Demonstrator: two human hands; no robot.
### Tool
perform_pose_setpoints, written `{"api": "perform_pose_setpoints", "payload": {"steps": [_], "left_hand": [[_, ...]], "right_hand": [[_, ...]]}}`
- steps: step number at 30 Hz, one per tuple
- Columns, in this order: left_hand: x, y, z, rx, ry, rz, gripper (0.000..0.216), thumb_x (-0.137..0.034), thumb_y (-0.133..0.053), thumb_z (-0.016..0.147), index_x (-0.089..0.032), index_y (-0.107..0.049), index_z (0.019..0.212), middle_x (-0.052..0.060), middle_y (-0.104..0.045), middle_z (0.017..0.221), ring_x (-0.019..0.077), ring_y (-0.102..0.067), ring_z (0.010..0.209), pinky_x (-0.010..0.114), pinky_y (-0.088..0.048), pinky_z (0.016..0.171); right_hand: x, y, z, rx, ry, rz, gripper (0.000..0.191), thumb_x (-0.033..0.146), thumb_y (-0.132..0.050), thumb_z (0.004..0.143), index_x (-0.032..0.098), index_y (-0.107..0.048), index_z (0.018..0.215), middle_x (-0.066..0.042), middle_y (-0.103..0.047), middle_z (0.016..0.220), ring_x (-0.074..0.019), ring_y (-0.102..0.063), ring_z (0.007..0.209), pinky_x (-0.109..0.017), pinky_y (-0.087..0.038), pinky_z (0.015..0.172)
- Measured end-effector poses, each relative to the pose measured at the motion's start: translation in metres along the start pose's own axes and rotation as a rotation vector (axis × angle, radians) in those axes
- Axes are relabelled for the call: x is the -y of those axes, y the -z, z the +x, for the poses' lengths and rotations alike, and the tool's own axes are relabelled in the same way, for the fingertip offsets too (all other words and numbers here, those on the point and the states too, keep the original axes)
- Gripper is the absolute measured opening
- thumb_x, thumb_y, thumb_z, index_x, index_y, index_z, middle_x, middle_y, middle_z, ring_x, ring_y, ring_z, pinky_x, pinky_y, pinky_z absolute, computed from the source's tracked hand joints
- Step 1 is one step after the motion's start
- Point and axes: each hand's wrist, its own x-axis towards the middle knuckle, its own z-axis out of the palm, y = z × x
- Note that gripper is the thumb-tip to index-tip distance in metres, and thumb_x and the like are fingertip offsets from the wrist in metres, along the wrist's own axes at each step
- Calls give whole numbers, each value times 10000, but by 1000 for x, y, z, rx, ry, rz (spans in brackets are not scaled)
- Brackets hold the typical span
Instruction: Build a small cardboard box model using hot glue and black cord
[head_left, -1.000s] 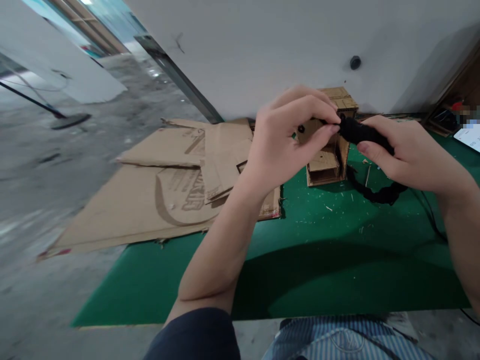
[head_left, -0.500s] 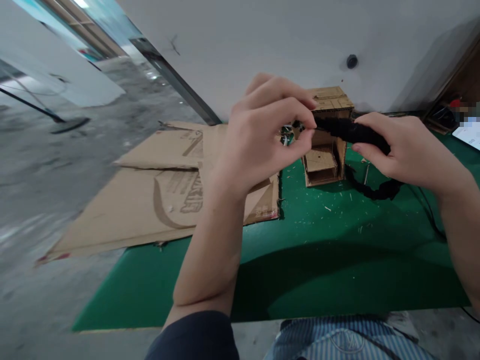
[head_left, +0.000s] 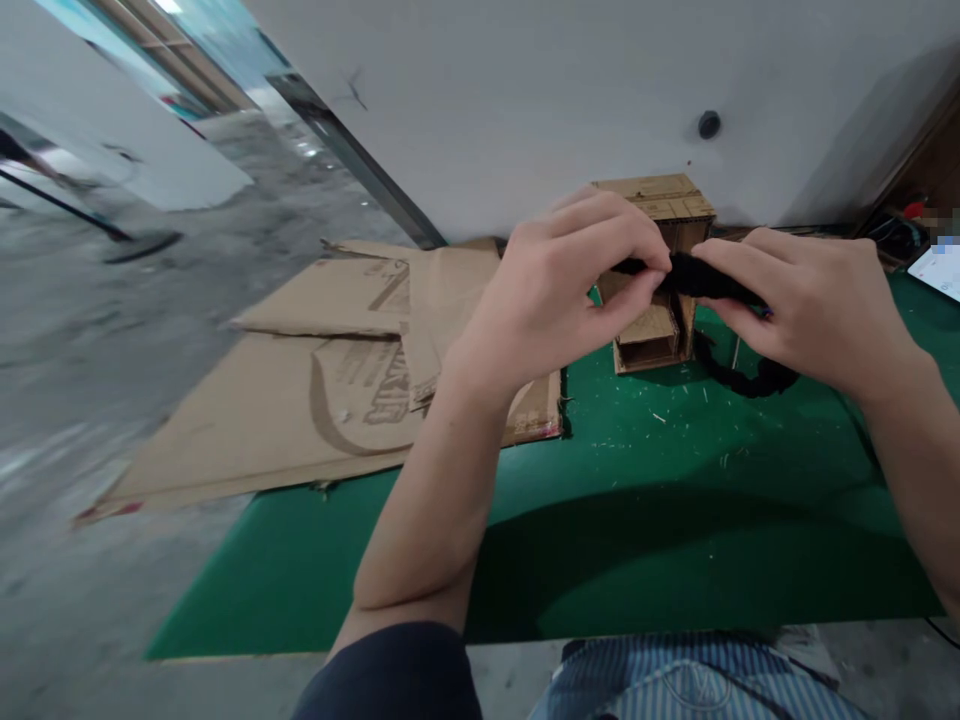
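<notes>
Fingertips of the left hand (head_left: 574, 285) are pinched together on a black strip (head_left: 712, 278), a short dark bit of it showing behind them; just to the right, thumb and fingers of the right hand (head_left: 810, 305) close around another stretch, so the strip spans the small gap between the 2 hands, raised in front of a cardboard box (head_left: 649, 322). From the left, flat brown cardboard sheets (head_left: 330, 370) with printed lettering and ragged edges overlap on the smooth green tabletop (head_left: 637, 560); next comes the angular, open-fronted box with its inner shelf; then a lumpy, curved, matte black band (head_left: 757, 383) lies below the right hand, its link to the strip hidden. Compared with 0.5 s ago, the left fingertips are farther right, nearer the right hand, and the black stretch between them shows shorter.
</notes>
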Motion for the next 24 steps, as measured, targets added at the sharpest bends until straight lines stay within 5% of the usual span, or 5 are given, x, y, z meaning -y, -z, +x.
{"api": "perform_pose_setpoints", "payload": {"steps": [3,9,13,18,24], "left_hand": [[1,3,1,-34,-42,-79,132,-118,-598,964,-233,-652,929,46,-756,970,185,-731,891,350,-607,723],[4,1,0,145,-59,45,191,-199,-651,989,-215,-724,1165,69,-764,1196,237,-724,1189,394,-616,1003],[4,-6,0,114,-81,150,221,-246,-559,1068,-235,-751,958,43,-789,1139,234,-754,1101,406,-613,948],[1,-6,1,50,-154,92,177,-182,-564,1056,-195,-710,955,50,-782,1064,224,-759,1003,381,-612,883],[3,-6,-1,104,9,51,165,-212,-542,1050,-217,-681,962,36,-748,967,197,-742,924,356,-606,840]], "right_hand": [[1,0,1,39,-10,-41,337,412,-488,1051,268,-711,1259,-91,-767,997,-262,-687,845,-337,-368,622],[4,0,2,65,11,-148,348,385,-483,1058,237,-703,1284,-85,-750,935,-229,-649,757,-322,-288,586],[2,1,1,50,24,-38,342,400,-494,1057,244,-696,1284,-79,-769,990,-248,-680,839,-329,-369,635],[2,7,2,97,32,53,310,373,-530,1031,253,-713,1250,-76,-781,1029,-275,-707,917,-346,-431,706],[0,13,4,202,4,143,278,373,-579,1007,275,-741,1211,-54,-782,991,-240,-685,830,-329,-417,693]]}}
